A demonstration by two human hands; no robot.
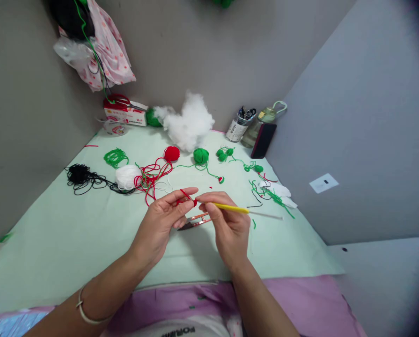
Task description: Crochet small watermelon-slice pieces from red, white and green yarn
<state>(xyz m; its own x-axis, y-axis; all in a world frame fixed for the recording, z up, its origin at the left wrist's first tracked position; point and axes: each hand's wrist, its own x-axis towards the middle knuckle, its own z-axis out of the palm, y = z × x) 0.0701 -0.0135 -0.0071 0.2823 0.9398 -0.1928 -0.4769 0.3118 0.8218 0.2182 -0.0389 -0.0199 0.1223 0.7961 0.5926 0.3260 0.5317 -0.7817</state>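
Pale green cloth (97, 238) lies below; left hand (162, 216) pinches partly hidden red yarn (195, 203); right hand (232, 230) grips a yellow hook (233, 208).

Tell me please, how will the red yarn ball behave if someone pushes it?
The red yarn ball would probably roll, since it looks round. It may tug the loose red strands that seem to trail from it. Its wound yarn suggests light weight.

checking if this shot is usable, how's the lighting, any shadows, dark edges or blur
Head view: soft light, faint shadow on the table between left hand and right hand; head view: blurred black darkening at the right edge, over the wall; head view: held red yarn too small to make out stitches.
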